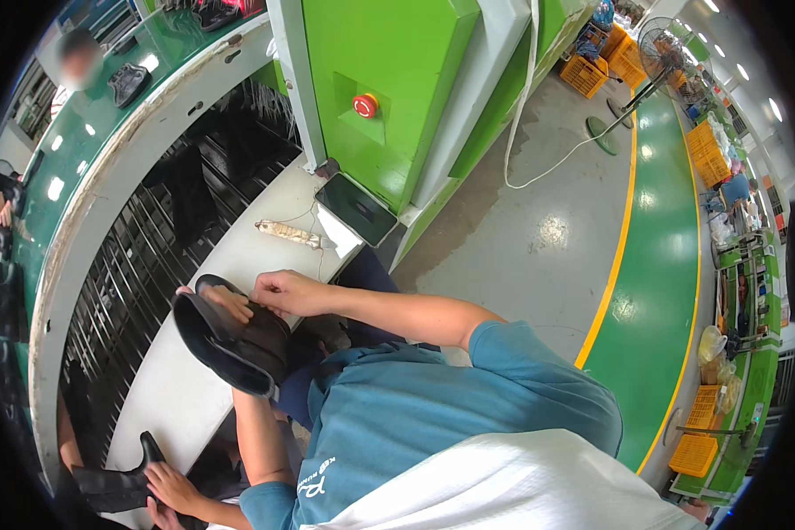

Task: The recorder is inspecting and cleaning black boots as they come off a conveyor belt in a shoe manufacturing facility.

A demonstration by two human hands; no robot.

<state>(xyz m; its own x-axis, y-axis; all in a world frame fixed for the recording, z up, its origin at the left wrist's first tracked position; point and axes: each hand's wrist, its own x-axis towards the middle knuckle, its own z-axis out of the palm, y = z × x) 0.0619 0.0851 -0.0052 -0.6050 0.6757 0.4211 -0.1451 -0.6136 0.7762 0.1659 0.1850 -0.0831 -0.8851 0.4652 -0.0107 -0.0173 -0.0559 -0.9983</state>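
A black boot (261, 349) is held up over the white bench edge, close in front of my body. My left hand (228, 306) is on it, with fingers showing across the dark upper; the forearm rises behind the boot and part of the hand is hidden. My right hand (278, 291) is at the boot's upper edge, thumb and fingers pinched together. Whatever is between those fingertips is too small to make out. Just beyond, a pale thread-wound piece (288, 233) lies on the white bench (230, 247), with thin thread trailing from it.
A phone-like dark device (357, 209) lies by the green machine housing with a red stop button (365, 106). A metal-rod conveyor (119, 291) runs left of the bench. At lower left, another person's hands (172, 490) hold a black boot (119, 481). A fan (662, 57) stands far right.
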